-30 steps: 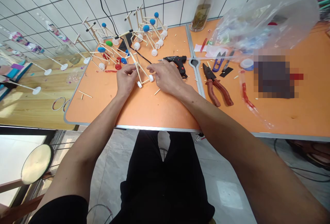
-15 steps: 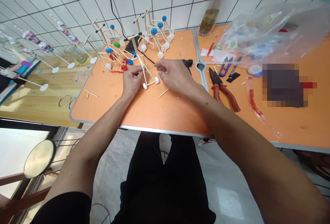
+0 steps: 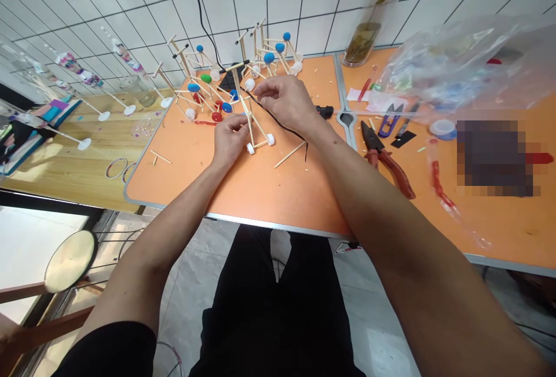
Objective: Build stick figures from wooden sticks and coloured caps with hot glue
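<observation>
My left hand [image 3: 229, 141] is shut on a small frame of glued wooden sticks [image 3: 247, 117], which has white bottle-cap wheels [image 3: 260, 144] at its near end. My right hand [image 3: 286, 102] is raised over the frame's far side, its fingertips pinching a thin black cord [image 3: 281, 125]. That cord runs down across the table past the wrist. A black hot glue gun [image 3: 324, 112] lies behind my right hand, mostly hidden. Several finished stick models with blue balls [image 3: 269, 58] stand just beyond my hands.
My hands work on an orange folding table [image 3: 174, 174], with loose sticks [image 3: 289, 154] near them. To the right lie red-handled pliers [image 3: 384, 160], blue snips [image 3: 390, 122] and a plastic bag [image 3: 452, 64]. A glass jar [image 3: 369, 18] stands against the white tiled wall [image 3: 304, 6].
My right hand has moved up and away from the wheels, and the black cord now runs across the table beneath it. The glue gun is mostly hidden. The view has tilted slightly.
</observation>
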A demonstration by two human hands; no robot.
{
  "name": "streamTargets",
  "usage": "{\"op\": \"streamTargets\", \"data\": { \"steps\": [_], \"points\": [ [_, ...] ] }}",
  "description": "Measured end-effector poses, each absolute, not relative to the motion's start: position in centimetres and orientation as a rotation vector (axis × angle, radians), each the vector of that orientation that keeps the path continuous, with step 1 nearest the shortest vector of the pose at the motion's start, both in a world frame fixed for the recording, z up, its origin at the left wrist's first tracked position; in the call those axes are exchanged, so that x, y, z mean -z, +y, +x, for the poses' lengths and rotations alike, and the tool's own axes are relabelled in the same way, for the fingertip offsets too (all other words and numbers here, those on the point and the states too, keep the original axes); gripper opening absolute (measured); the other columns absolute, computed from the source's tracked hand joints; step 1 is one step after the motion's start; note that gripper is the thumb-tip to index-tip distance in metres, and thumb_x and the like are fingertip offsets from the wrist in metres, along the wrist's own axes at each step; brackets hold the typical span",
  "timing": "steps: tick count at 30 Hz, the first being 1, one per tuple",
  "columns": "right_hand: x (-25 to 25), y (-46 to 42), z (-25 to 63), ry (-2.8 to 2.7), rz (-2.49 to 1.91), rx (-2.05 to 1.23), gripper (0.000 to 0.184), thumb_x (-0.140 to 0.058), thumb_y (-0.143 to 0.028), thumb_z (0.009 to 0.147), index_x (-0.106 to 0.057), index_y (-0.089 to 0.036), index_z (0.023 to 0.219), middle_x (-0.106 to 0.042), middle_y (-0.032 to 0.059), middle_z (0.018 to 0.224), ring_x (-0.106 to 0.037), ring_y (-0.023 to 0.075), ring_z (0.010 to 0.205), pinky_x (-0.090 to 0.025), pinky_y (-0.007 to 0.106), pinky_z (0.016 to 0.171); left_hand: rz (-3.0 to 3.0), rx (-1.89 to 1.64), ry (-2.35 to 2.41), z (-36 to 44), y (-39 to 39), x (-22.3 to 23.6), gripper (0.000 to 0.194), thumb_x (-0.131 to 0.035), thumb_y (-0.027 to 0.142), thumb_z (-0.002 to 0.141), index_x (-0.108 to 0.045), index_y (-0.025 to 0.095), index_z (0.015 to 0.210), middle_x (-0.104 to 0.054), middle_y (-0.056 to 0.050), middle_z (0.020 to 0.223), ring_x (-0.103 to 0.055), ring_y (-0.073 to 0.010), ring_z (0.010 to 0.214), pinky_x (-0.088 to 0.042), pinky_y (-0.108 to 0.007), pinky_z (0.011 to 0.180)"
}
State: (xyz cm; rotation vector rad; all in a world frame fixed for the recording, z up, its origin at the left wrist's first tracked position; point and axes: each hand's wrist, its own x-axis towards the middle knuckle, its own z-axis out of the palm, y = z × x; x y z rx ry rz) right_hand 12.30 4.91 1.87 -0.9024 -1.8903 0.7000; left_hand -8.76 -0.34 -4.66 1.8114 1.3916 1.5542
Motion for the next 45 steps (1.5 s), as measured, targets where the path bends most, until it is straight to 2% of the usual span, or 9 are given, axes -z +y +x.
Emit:
{"op": "streamTargets", "data": {
  "steps": [3,7,12,17,22,27,34,40,45],
  "points": [
    [-2.0,6.0,11.2,-1.828,-0.865,-0.762,0.027,-0.069,-0.013,0.090,-0.087,-0.020,0.109,-0.092,0.0075,0.115,-0.085,0.0289,0.111,-0.070,0.051,0.112,1.806,-1.547,1.383,-8.7,-0.4,4.6,0.009,-0.085,0.023,0.092,-0.091,0.026,0.085,-0.089,-0.005,0.100,-0.076,-0.0210,0.092,-0.059,-0.035,0.085],
    [-2.0,6.8,10.0,-1.797,-0.850,-0.838,0.021,-0.079,-0.022,0.093,-0.087,-0.021,0.112,-0.090,0.0099,0.117,-0.084,0.0305,0.110,-0.071,0.049,0.106,1.807,-1.546,1.361,-8.6,-0.4,4.7,0.011,-0.083,0.022,0.093,-0.092,0.026,0.087,-0.090,-0.006,0.103,-0.077,-0.0213,0.094,-0.058,-0.035,0.085],
    [-2.2,6.7,9.6,-1.864,-0.817,-0.793,0.026,-0.085,-0.033,0.092,-0.086,-0.020,0.115,-0.090,0.0129,0.125,-0.081,0.0348,0.124,-0.068,0.053,0.114,1.817,-1.592,1.303,-8.6,-0.2,5.0,0.014,-0.080,0.022,0.091,-0.092,0.026,0.086,-0.089,-0.005,0.098,-0.076,-0.0207,0.090,-0.056,-0.034,0.082],
    [-2.9,6.2,9.4,-1.924,-0.824,-0.801,0.029,-0.090,-0.044,0.093,-0.086,-0.026,0.115,-0.091,0.0090,0.125,-0.080,0.0339,0.125,-0.066,0.056,0.118,1.818,-1.575,1.321,-8.6,-0.3,5.0,0.014,-0.079,0.020,0.090,-0.092,0.026,0.086,-0.090,-0.006,0.103,-0.077,-0.0209,0.092,-0.057,-0.034,0.082],
    [-3.3,6.2,9.0,-1.943,-0.833,-0.812,0.020,-0.088,-0.040,0.093,-0.086,-0.026,0.108,-0.091,0.0087,0.123,-0.080,0.0328,0.124,-0.067,0.052,0.116,1.808,-1.571,1.326,-8.6,-0.3,4.8,0.011,-0.082,0.022,0.090,-0.090,0.026,0.084,-0.090,-0.006,0.103,-0.077,-0.0218,0.092,-0.058,-0.036,0.083],
    [-2.7,6.8,8.8,-1.924,-0.831,-0.822,0.019,-0.083,-0.034,0.093,-0.086,-0.027,0.110,-0.091,0.0079,0.125,-0.081,0.0316,0.123,-0.067,0.051,0.115,1.805,-1.561,1.340,-8.7,-0.3,4.9,0.009,-0.084,0.027,0.090,-0.090,0.026,0.084,-0.090,-0.006,0.102,-0.076,-0.0217,0.092,-0.057,-0.035,0.082],
    [-2.0,6.9,9.6,-1.857,-0.855,-0.774,0.022,-0.083,-0.031,0.097,-0.085,-0.023,0.117,-0.090,0.0109,0.127,-0.081,0.0327,0.124,-0.066,0.053,0.117,1.822,-1.583,1.304,-8.7,-0.2,5.1,0.013,-0.080,0.021,0.091,-0.090,0.026,0.085,-0.089,-0.006,0.100,-0.076,-0.0217,0.091,-0.057,-0.035,0.082],
    [-2.0,5.9,11.3,-1.812,-0.932,-0.734,0.018,-0.073,-0.015,0.101,-0.085,-0.019,0.115,-0.090,0.0104,0.123,-0.083,0.0268,0.116,-0.067,0.047,0.115,1.791,-1.569,1.364,-8.3,-0.3,4.6,0.016,-0.081,0.015,0.092,-0.091,0.025,0.085,-0.088,-0.005,0.098,-0.077,-0.0215,0.092,-0.057,-0.035,0.084],
    [-1.9,3.1,13.4,-1.880,-0.979,-0.644,0.018,-0.079,-0.028,0.101,-0.087,-0.022,0.116,-0.089,0.0097,0.119,-0.082,0.0321,0.116,-0.066,0.056,0.114,1.778,-1.570,1.358,-8.2,-0.3,4.6,0.018,-0.082,0.012,0.092,-0.091,0.026,0.084,-0.088,-0.004,0.097,-0.076,-0.0212,0.090,-0.057,-0.035,0.083]
  ]
}}
